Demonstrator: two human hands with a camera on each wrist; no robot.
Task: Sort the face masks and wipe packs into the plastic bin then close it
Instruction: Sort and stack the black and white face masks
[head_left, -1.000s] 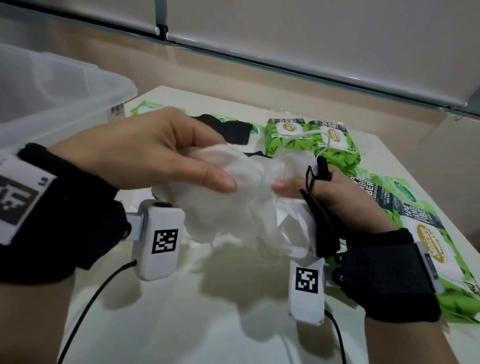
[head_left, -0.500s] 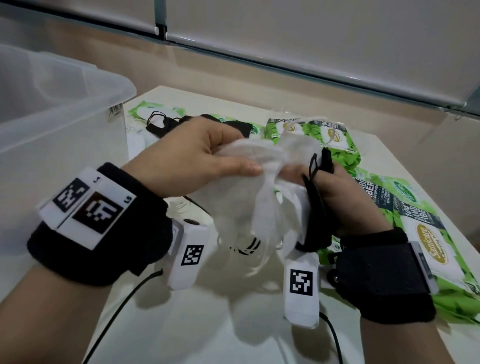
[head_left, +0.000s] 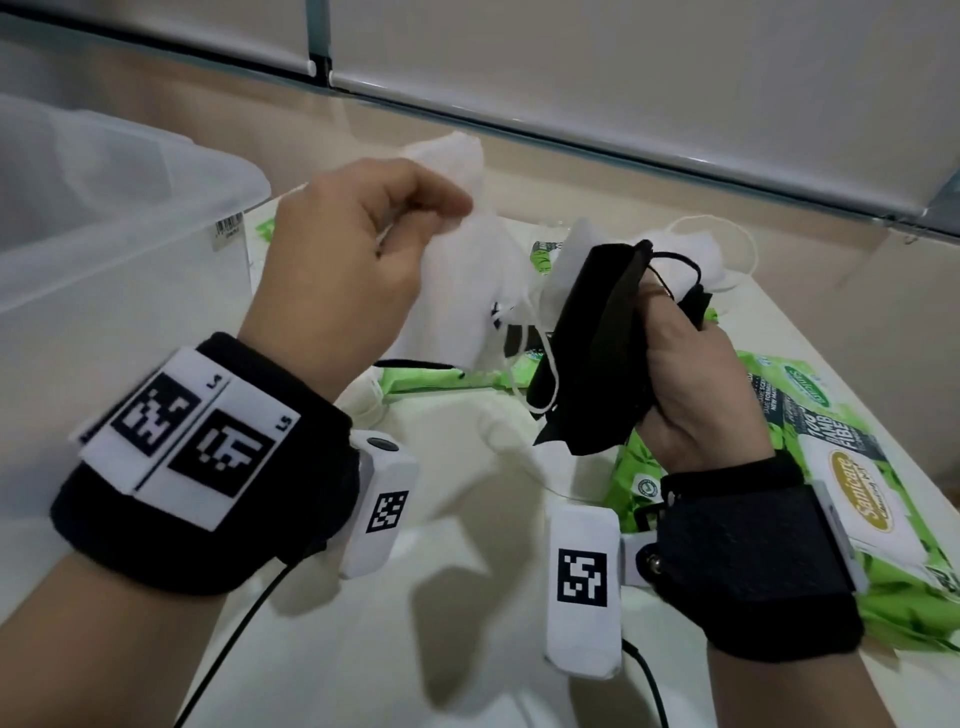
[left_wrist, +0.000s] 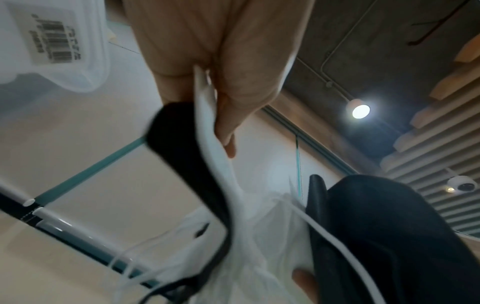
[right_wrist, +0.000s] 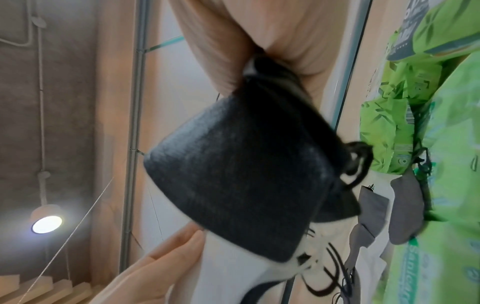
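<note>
**Masks in both hands, beside the bin**

Left hand (head_left: 345, 260) pinching a bunch of white masks (head_left: 462, 291) between thumb and curled fingers, raised above the table (head_left: 322, 649). Right hand (head_left: 685, 374) clenched round a folded black mask (head_left: 592, 343), ear loops trailing over the knuckles. Clear plastic bin (head_left: 119, 218) just to the left, open, lid nowhere in view. Green wipe packs (head_left: 841, 467) lying flat on the table to the right and behind the hands, not yet sorted.

Masks: thin non-woven fabric, very light, limp, folded along a centre crease; elastic cords thin and stringy, tangled between the white bunch and the black one. Probably best gripped on the fabric body rather than by the loops, to avoid snagging and dragging neighbours along. Hardly fragile, easily crumpled.

Wipe packs: glossy crinkled film, soft and squashy, likely heavier and somewhat slippery; probably safest gripped across the width.
</note>
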